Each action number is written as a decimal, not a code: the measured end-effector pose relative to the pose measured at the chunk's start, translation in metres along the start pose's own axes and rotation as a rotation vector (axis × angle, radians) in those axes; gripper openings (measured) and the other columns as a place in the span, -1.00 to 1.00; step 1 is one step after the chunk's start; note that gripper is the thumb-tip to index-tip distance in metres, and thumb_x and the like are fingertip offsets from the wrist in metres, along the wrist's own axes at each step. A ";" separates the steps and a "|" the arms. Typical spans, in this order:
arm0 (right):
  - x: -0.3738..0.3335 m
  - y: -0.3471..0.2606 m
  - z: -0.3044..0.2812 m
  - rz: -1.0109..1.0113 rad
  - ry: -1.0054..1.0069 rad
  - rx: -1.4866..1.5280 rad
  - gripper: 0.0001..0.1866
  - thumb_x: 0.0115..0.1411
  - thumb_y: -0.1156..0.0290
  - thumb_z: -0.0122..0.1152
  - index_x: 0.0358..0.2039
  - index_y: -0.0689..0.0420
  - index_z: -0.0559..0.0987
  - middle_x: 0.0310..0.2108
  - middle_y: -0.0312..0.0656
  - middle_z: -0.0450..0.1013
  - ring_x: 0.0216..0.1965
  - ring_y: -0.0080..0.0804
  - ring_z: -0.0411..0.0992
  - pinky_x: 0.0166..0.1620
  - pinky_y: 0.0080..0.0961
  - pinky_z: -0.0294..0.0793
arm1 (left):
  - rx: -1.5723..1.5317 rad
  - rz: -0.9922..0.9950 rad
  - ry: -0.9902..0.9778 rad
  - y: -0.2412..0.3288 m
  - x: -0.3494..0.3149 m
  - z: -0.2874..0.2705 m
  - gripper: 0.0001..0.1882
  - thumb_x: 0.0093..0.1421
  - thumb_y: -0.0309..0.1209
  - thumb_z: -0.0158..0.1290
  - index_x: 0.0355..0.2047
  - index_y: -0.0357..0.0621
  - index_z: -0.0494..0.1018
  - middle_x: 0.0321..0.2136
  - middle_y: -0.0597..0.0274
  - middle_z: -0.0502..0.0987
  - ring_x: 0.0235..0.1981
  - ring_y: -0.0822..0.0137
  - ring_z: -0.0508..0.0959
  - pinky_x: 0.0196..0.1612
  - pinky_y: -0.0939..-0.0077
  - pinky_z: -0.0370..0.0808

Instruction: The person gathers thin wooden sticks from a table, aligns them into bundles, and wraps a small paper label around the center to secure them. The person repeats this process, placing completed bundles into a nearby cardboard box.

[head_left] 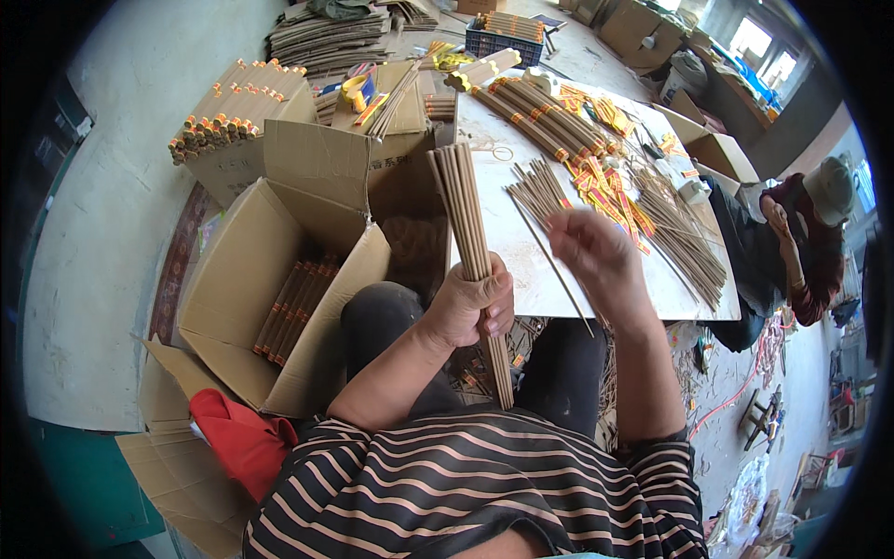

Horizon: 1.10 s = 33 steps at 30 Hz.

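My left hand [473,305] is wrapped around a bundle of brown incense sticks [463,210], which stands nearly upright above my lap. Over the white table [489,172], my right hand [596,256] is raised with its fingers curled and smeared by motion; whether anything is between them I cannot make out. Just beyond it lies a small pile of loose incense sticks [537,191]. One single stick [551,261] lies apart, its near end jutting over the table edge. Red and yellow paper labels [610,196] are scattered beside the pile.
Labelled bundles [540,112] lie across the table's far side, with more loose sticks [684,242] at right. An open cardboard box [270,279] holding several bundles stands at my left, a red cloth [244,443] by it. Another person [810,233] sits beyond the table's right side.
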State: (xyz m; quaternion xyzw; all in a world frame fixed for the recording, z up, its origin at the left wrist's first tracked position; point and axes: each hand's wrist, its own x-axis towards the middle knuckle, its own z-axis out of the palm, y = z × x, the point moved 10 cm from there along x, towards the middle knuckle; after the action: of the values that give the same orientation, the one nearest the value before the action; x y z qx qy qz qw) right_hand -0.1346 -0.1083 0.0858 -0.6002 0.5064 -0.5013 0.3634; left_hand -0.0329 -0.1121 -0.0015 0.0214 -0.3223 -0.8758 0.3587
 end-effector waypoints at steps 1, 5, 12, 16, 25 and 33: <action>0.006 -0.031 0.001 -0.114 -0.004 -0.122 -0.82 0.13 0.56 0.14 -0.21 0.23 0.48 -0.33 -0.35 0.39 -0.31 -0.69 0.32 -0.25 -0.71 0.36 | -0.004 -0.027 -0.007 -0.007 -0.001 0.004 -0.79 0.16 -0.32 0.08 -0.49 -0.05 0.28 -0.75 0.36 0.26 -0.80 0.48 0.29 -0.71 0.58 0.26; 0.023 -0.077 0.015 -0.259 -0.041 -0.212 -0.73 0.09 0.61 0.15 -0.16 0.21 0.48 -0.31 -0.34 0.35 -0.29 -0.69 0.30 -0.24 -0.74 0.34 | 0.027 -0.080 -0.046 -0.023 -0.004 0.023 -0.78 0.14 -0.25 0.10 -0.47 -0.04 0.31 -0.74 0.35 0.28 -0.79 0.49 0.30 -0.71 0.59 0.26; 0.027 -0.070 0.015 -0.207 -0.049 -0.209 -0.74 0.07 0.61 0.16 -0.17 0.22 0.49 -0.43 -0.39 0.37 -0.38 -0.71 0.30 -0.30 -0.72 0.37 | 0.027 -0.103 -0.076 -0.031 -0.008 0.038 -0.76 0.16 -0.20 0.06 -0.46 -0.04 0.30 -0.73 0.36 0.28 -0.76 0.50 0.32 -0.70 0.60 0.27; 0.026 -0.073 0.013 -0.183 -0.072 -0.190 -0.75 0.08 0.63 0.13 -0.18 0.24 0.49 -0.40 -0.35 0.40 -0.36 -0.67 0.34 -0.27 -0.68 0.39 | 0.032 -0.106 -0.080 -0.033 -0.011 0.041 -0.74 0.18 -0.18 0.04 -0.50 -0.04 0.28 -0.73 0.37 0.28 -0.76 0.50 0.33 -0.69 0.60 0.29; 0.034 -0.071 0.014 -0.081 -0.117 -0.180 -0.77 0.09 0.65 0.07 -0.19 0.26 0.48 -0.34 -0.29 0.43 -0.34 -0.62 0.38 -0.24 -0.65 0.44 | 0.042 -0.110 -0.104 -0.033 -0.013 0.043 -0.70 0.19 -0.14 0.01 -0.54 -0.04 0.26 -0.73 0.37 0.30 -0.76 0.51 0.33 -0.68 0.61 0.30; 0.034 -0.076 0.022 -0.110 -0.135 -0.258 -0.79 0.09 0.64 0.07 -0.22 0.26 0.48 -0.37 -0.29 0.44 -0.36 -0.61 0.40 -0.25 -0.64 0.45 | 0.069 -0.113 -0.088 -0.031 -0.016 0.040 -0.69 0.18 -0.11 0.01 -0.54 -0.01 0.25 -0.73 0.40 0.27 -0.76 0.53 0.32 -0.68 0.63 0.31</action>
State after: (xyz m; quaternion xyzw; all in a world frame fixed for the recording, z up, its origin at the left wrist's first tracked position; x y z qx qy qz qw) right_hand -0.0952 -0.1264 0.1609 -0.7010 0.5074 -0.4096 0.2887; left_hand -0.0507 -0.0631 0.0093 0.0134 -0.3660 -0.8831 0.2932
